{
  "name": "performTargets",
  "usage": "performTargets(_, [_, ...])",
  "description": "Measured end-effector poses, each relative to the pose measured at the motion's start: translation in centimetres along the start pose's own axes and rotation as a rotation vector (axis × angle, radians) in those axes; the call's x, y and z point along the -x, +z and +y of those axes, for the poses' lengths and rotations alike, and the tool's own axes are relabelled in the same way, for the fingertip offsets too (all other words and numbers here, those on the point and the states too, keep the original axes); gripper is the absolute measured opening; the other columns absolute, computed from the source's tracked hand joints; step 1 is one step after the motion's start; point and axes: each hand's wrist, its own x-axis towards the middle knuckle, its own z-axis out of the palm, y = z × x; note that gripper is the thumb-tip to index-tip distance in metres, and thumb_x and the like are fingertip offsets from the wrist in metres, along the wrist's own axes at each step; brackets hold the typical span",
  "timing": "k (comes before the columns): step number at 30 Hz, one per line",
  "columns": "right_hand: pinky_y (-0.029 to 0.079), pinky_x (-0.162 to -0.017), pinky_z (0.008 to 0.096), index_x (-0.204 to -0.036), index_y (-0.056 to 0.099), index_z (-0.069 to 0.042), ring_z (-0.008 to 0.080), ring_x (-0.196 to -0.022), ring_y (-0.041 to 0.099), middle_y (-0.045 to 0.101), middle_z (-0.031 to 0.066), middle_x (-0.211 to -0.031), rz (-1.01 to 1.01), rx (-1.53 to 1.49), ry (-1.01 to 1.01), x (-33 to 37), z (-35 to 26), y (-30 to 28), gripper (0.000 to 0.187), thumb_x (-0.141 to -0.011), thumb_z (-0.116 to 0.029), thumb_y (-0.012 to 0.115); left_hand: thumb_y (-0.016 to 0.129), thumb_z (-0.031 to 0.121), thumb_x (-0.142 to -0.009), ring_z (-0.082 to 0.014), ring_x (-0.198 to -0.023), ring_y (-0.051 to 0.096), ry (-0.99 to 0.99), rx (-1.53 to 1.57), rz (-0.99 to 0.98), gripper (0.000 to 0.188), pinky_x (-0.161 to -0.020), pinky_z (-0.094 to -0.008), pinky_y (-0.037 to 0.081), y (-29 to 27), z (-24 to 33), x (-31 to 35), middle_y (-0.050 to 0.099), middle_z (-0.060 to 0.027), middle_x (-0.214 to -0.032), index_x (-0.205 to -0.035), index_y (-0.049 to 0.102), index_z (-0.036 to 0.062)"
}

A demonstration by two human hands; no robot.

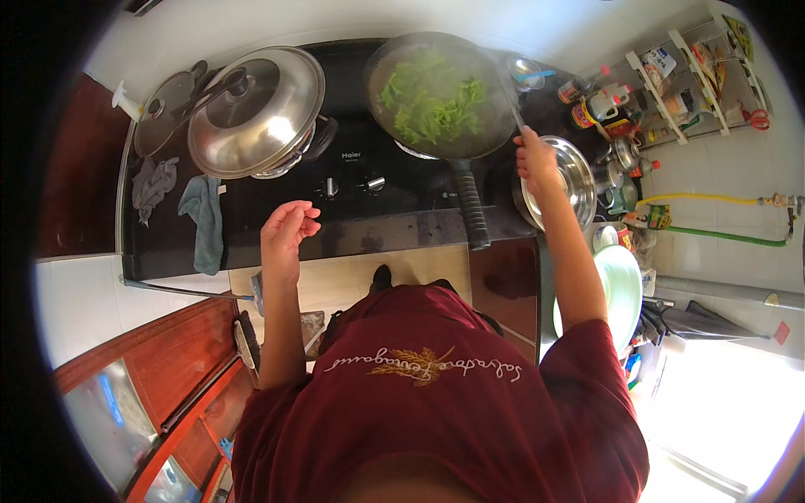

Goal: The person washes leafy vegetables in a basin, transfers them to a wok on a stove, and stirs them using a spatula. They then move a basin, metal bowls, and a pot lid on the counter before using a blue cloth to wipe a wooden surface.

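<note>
Leafy greens [434, 99] brt grn; wok [490, 132] blk; shirt [436, 427] is maroon w/ gold wheat motif; basin [622, 281] pale grn.

Fisheye view from the head, steeply downward, near the stovetop [348, 126]

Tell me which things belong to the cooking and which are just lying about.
In use:
round black pan
bright green leafy vegetables
slim grey utensil, in the right hand

Apparently just lying about:
limp blue-grey cloth
crumpled dark grey cloth
red-handled scissors, by the wall rack
</note>
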Motion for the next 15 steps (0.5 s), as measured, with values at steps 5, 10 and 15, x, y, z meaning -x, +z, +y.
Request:
performTargets(5, [0.016,-0.035,0.0209,-0.078,0.050,-0.006,0.0053,-0.038,0.024,0.030,-0.0067,-0.050,-0.232,-0.027,0.122,2.8,-1.1,1.3,0.027,-0.084,-0.032,0.052,0.050,0.016,-0.088,-0.0110,-0.072,0.056,-0.017,0.018,-0.029,0.020,-0.068,-0.0245,0.046,0.4,0.0,-0.2,0.061,-0.0089,-0.088,-0.098,0.058,0.0004])
performTargets(10, [0.018,-0.038,0.0216,-0.081,0.058,-0.002,0.0038,-0.040,0.026,0.034,-0.0065,-0.050,-0.273,0.401,0.007,10.0,-4.1,-4.3,0.034,-0.084,-0.036,0.053,0.050,0.016,-0.088,-0.0109,-0.072,0.056,-0.041,0.017,-0.060,0.020,-0.068,-0.0245,0.046,0.7,-0.5,-0.8,0.061,-0.0084,-0.088,-0.098,0.057,0.0005])
performTargets(15, [0.020,-0.036,0.0207,-0.079,0.058,-0.003,0.0029,-0.040,0.029,0.036,-0.0065,-0.050,-0.117,0.741,-0.205,9.4,-0.6,-6.5,0.033,-0.084,-0.036,0.053,0.051,0.016,-0.088,-0.0110,-0.071,0.056,-0.078,0.020,-0.089,0.020,-0.068,-0.0246,0.045,1.7,-1.4,-1.2,0.061,-0.0082,-0.087,-0.098,0.057,0.0007])
